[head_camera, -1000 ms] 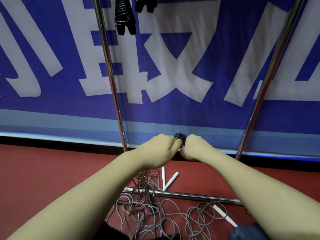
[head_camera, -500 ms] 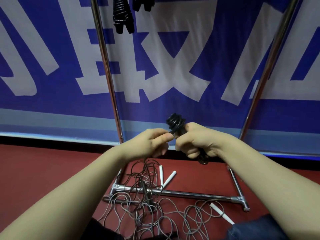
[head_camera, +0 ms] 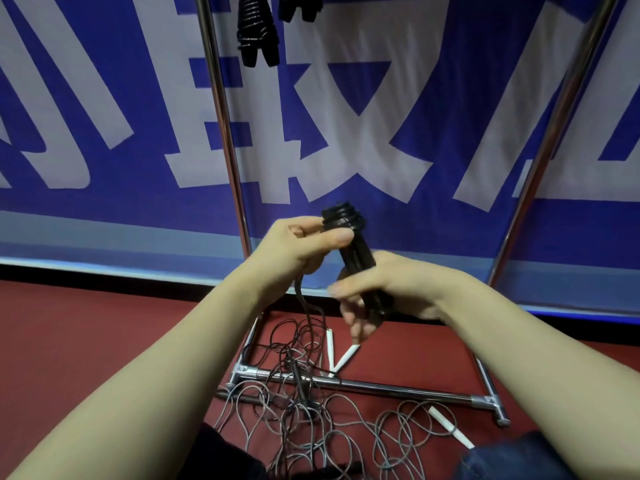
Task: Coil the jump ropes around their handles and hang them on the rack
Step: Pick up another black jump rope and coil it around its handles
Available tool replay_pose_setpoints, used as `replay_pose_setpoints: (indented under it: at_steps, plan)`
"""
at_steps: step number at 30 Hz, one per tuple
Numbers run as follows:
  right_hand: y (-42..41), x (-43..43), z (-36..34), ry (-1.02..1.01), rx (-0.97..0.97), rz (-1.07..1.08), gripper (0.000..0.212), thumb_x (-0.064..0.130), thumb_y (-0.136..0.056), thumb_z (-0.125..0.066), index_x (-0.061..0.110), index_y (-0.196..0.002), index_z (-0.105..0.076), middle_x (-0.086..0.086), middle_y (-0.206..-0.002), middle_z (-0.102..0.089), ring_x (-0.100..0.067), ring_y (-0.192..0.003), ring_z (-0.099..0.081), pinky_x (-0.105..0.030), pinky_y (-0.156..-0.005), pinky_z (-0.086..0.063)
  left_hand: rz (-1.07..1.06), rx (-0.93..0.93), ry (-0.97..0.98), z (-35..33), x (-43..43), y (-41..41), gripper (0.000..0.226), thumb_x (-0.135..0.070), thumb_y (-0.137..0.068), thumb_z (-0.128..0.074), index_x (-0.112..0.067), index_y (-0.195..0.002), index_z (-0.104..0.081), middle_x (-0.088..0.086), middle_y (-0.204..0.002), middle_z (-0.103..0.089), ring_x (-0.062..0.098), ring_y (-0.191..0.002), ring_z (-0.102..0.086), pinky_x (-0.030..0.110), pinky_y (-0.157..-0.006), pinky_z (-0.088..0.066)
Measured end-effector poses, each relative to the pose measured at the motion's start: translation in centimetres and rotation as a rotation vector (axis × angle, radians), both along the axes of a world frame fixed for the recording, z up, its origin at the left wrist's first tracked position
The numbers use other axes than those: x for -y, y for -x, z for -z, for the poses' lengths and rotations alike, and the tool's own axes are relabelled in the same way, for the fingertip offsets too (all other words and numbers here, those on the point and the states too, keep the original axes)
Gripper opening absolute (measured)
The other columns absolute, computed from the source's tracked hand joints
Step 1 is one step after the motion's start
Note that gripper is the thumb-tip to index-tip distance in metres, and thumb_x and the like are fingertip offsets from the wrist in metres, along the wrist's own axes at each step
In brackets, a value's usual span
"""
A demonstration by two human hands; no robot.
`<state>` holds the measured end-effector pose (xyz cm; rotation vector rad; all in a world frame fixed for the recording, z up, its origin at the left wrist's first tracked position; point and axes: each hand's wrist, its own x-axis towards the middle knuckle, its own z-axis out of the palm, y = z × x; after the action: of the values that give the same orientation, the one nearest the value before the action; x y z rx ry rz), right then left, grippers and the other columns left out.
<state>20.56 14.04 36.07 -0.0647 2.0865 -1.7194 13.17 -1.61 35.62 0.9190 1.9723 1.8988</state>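
Note:
My right hand (head_camera: 377, 292) grips the lower part of a pair of black jump-rope handles (head_camera: 356, 258), held upright and tilted a little. Several turns of black rope (head_camera: 343, 216) are coiled round their top end. My left hand (head_camera: 304, 244) pinches the rope at that coil, thumb pressed on it. The loose black rope (head_camera: 304, 313) hangs from my left hand down into a tangle on the floor. Two coiled black ropes (head_camera: 258, 32) hang from the rack at the top of the view.
The metal rack has an upright pole (head_camera: 225, 126) on the left, another (head_camera: 554, 133) on the right, and a base bar (head_camera: 381, 388) on the red floor. Tangled grey ropes (head_camera: 346, 431) with white handles (head_camera: 343, 362) lie over the base. A blue banner hangs behind.
The handles have turned upright and risen; more of them shows above my right hand. My left hand has moved up to the coil at the top, and the view has tilted down.

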Motion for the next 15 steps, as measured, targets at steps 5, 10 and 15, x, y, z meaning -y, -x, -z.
replay_pose_setpoints:
  at_steps: [5, 10, 15]
  plan:
    - [1.0, 1.3, 1.2, -0.525, -0.436, 0.501, 0.022, 0.013, -0.080, -0.068, 0.012, -0.089, -0.048, -0.008, -0.083, -0.064, -0.034, -0.074, -0.067, -0.045, -0.067, -0.055, -0.255, 0.057, -0.033, 0.4, -0.2, 0.4, 0.024, -0.031, -0.080, -0.079, -0.016, -0.064, -0.068, -0.002, -0.055, -0.035, 0.014, -0.050, -0.025, 0.024, -0.047, -0.022]
    - [0.8, 3.1, 0.8, -1.055, -0.680, 0.598, 0.021, 0.014, -0.091, -0.047, 0.012, -0.107, -0.034, -0.002, -0.091, -0.045, -0.028, -0.079, -0.043, -0.035, -0.066, -0.032, -0.482, 0.151, -0.115, 1.1, -2.8, -0.7, 0.054, -0.037, -0.080, -0.080, -0.013, -0.051, -0.041, -0.003, -0.043, -0.036, 0.013, -0.039, -0.028, 0.021, -0.041, -0.026]
    - [2.6, 2.1, 1.2, -1.241, -0.679, 0.535, 0.017, 0.025, -0.101, -0.044, 0.014, -0.096, -0.032, -0.001, -0.080, -0.048, -0.030, -0.074, -0.051, -0.034, -0.062, -0.032, -0.550, 0.130, -0.077, 1.2, -3.3, -1.1, 0.049, -0.040, -0.081, -0.078, 0.002, -0.064, -0.060, 0.000, -0.040, -0.048, 0.013, -0.035, -0.037, 0.021, -0.041, -0.032]
